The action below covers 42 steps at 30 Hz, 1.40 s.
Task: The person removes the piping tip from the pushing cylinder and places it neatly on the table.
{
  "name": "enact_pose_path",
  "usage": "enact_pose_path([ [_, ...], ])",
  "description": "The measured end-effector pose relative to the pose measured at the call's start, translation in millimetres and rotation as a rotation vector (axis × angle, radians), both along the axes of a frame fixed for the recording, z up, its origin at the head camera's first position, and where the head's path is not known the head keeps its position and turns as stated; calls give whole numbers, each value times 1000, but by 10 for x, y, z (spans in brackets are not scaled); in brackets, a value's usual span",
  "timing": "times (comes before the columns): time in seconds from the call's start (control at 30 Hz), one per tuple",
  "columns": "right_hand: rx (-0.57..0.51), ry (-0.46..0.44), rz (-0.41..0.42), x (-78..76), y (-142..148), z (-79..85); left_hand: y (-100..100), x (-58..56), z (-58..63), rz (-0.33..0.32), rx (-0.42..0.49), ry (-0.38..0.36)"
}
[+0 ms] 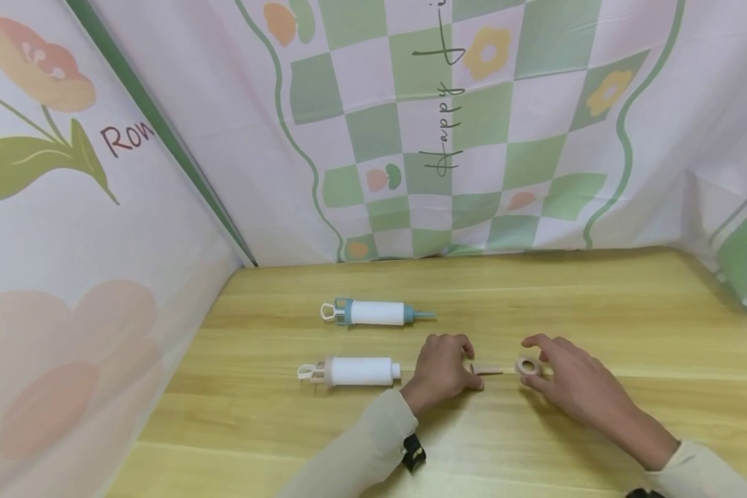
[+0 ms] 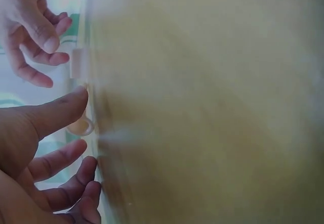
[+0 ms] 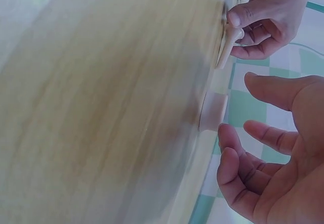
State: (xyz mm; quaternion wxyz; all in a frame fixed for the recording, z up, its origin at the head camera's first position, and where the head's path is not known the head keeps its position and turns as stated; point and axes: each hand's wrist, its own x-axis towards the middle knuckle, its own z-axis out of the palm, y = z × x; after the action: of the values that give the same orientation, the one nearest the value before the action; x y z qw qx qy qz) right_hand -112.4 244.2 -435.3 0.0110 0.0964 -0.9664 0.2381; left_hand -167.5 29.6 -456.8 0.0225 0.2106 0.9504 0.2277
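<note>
A beige toy syringe needle piece [image 1: 488, 371] with a flared base lies on the table. My left hand [image 1: 443, 366] is around its base, thumb and fingers spread apart; in the left wrist view a gap shows between thumb and index finger, with the round base [image 2: 81, 127] between them. To its right a short beige ring-shaped collar [image 1: 526, 367] stands on the table, its hole facing up. My right hand [image 1: 582, 380] is beside the collar with fingers loosely bent; in the right wrist view the collar [image 3: 213, 113] stands apart from the thumb.
Left of my left hand lies a white syringe barrel [image 1: 362, 371] with a beige plunger end and no needle. Behind it is a complete blue-and-white toy syringe [image 1: 377, 312]. A patterned cloth [image 1: 479, 138] hangs along the table's back edge, another cloth [image 1: 99, 242] at the left.
</note>
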Motion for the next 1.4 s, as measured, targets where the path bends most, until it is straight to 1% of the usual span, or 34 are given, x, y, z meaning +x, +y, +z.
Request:
enact_pose_path([
  [0.2, -7, 28, -8, -9, -28, 21, -37, -2, 54, 8, 39, -65],
  [0.3, -16, 38, -2, -25, -40, 33, -68, -7, 80, 11, 77, -101],
  [0.53, -21, 43, 10, -37, -83, 61, -117, -5, 130, 21, 150, -141],
  [0.63, -31, 58, 14, -50, -102, 78, -123, 15, 182, 23, 185, -163],
  [0.83, -61, 100, 23, -105, -168, 148, -166, 41, 357, 4, 213, -137],
  [1.0, -136, 132, 80, -150, -231, 204, -271, 46, 486, -10, 271, -146],
  [1.1, -190, 148, 121, -178, -271, 207, -346, 28, 530, -25, 279, -135],
  [1.27, -232, 174, 156, -237, -337, 203, -493, -16, 566, -40, 291, -129],
  [1.4, -271, 165, 178, -269, -386, 214, -649, -46, 610, -38, 306, -137],
])
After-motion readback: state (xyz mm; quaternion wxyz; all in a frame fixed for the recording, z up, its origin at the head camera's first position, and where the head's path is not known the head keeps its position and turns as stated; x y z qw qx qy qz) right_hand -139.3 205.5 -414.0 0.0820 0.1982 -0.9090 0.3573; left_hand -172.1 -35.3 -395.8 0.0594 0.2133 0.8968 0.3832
